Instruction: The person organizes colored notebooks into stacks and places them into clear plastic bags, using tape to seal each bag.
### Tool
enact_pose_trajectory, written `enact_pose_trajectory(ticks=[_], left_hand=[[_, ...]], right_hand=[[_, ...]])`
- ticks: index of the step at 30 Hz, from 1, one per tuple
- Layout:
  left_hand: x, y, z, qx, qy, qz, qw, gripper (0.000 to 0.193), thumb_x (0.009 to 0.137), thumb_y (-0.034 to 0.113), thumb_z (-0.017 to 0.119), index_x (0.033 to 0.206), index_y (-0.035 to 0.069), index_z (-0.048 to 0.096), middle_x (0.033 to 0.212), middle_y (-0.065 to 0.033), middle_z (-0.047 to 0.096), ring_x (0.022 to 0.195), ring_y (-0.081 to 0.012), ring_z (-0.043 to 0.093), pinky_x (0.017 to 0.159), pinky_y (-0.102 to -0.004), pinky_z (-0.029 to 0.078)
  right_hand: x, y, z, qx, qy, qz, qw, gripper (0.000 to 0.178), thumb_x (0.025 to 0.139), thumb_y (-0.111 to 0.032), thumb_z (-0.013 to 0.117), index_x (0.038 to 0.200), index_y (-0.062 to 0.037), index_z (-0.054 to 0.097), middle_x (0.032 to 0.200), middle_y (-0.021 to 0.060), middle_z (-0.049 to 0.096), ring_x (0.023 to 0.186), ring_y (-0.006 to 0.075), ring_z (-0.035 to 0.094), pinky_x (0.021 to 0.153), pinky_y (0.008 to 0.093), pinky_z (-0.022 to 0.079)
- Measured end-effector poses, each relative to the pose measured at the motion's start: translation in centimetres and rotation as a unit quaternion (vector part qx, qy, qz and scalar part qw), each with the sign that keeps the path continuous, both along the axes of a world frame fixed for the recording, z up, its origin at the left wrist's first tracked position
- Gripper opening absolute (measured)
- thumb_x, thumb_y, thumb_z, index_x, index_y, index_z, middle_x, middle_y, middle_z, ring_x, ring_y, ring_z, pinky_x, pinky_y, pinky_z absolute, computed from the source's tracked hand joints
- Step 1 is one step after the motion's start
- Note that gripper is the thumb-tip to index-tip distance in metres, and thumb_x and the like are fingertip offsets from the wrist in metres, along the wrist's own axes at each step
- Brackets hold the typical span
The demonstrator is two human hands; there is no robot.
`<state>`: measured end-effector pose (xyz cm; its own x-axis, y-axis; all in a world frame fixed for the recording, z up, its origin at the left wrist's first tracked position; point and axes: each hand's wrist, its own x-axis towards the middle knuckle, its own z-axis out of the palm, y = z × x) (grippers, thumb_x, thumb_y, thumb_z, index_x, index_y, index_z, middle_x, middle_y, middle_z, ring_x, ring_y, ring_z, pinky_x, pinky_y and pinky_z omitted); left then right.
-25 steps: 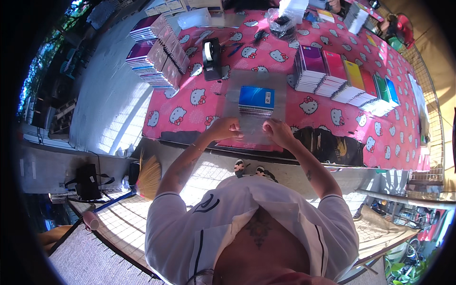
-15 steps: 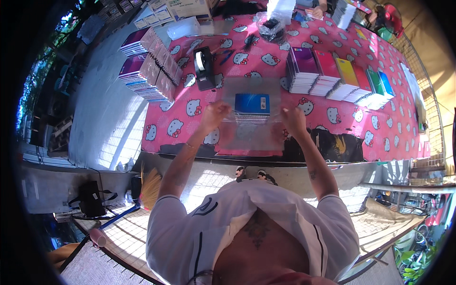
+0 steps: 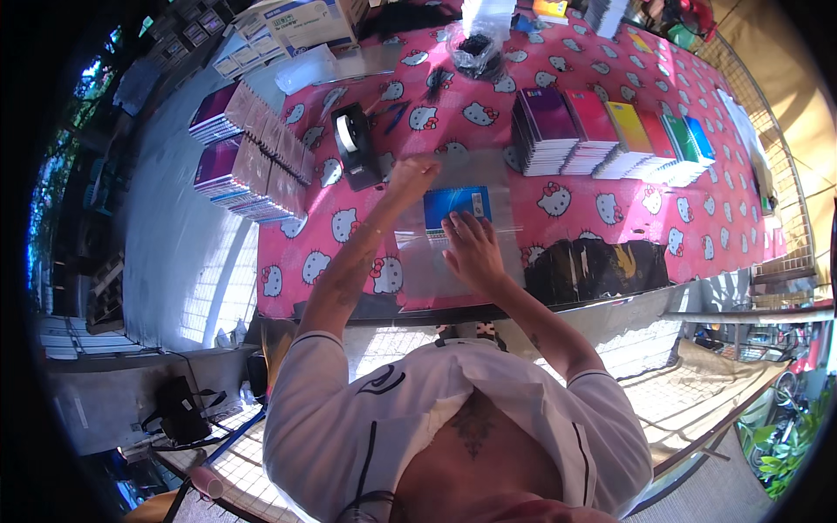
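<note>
A blue spiral notebook lies on a clear plastic sheet in front of me, its coil edge toward me. My right hand rests on its near right part, fingers spread and hiding some of the cover. Beyond the notebook's left side is my left hand, with fingers curled together over the sheet's far left part; whatever they may hold is hidden. Just left of that hand stands a black tape dispenser with a roll of tape.
Stacks of purple notebooks stand at the left. A row of stacked notebooks in several colours lines the right side. Blue scissors or a pen, a plastic bag with black contents and cardboard boxes sit farther back on the pink patterned tablecloth.
My right hand has moved left from beside the sheet onto the notebook. My left hand has shifted up, nearer the tape dispenser. The view has tilted slightly.
</note>
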<state>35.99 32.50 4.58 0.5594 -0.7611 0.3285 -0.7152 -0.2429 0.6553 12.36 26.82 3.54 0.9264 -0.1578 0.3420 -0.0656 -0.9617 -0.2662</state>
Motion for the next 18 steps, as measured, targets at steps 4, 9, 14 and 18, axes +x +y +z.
enact_pose_trajectory(ticks=[4, 9, 14, 18], left_hand=[[3.8, -3.3, -3.4, 0.134, -0.173, -0.067, 0.973, 0.011, 0.08, 0.012, 0.065, 0.087, 0.005, 0.07, 0.092, -0.0166, 0.069, 0.087, -0.0395, 0.066, 0.079, -0.0481, 0.053], [3.6, -4.8, -3.1, 0.183, -0.199, -0.098, 0.958, 0.012, 0.078, 0.015, 0.066, 0.087, 0.007, 0.068, 0.091, -0.015, 0.066, 0.09, -0.0381, 0.064, 0.08, -0.0493, 0.05], [2.9, -4.8, -2.0, 0.213, -0.18, -0.03, 0.96, 0.012, 0.079, 0.016, 0.066, 0.088, 0.008, 0.066, 0.102, -0.0132, 0.065, 0.099, -0.0331, 0.061, 0.084, -0.0474, 0.049], [3.4, -3.9, -3.0, 0.133, -0.272, -0.066, 0.951, 0.013, 0.077, 0.017, 0.068, 0.084, 0.007, 0.062, 0.099, -0.0111, 0.065, 0.099, -0.0315, 0.06, 0.084, -0.0462, 0.047]], right_hand=[[0.2, 0.2, 0.4, 0.002, 0.004, 0.005, 1.0, 0.059, 0.084, -0.024, 0.067, 0.139, -0.0098, 0.051, 0.144, 0.0109, 0.048, 0.135, 0.0307, 0.043, 0.11, 0.055, 0.032], [-0.1, 0.0, 0.1, 0.012, 0.005, -0.004, 1.0, 0.057, 0.084, -0.023, 0.066, 0.138, -0.0094, 0.052, 0.145, 0.0109, 0.048, 0.135, 0.03, 0.044, 0.111, 0.054, 0.032], [0.2, -0.1, 0.2, 0.018, 0.002, -0.004, 1.0, 0.058, 0.084, -0.023, 0.066, 0.139, -0.0095, 0.052, 0.145, 0.0109, 0.048, 0.136, 0.0297, 0.043, 0.112, 0.0529, 0.031], [0.2, 0.2, 0.6, 0.021, 0.004, -0.003, 1.0, 0.059, 0.083, -0.022, 0.066, 0.139, -0.0095, 0.052, 0.145, 0.011, 0.048, 0.136, 0.0297, 0.043, 0.112, 0.0526, 0.031]])
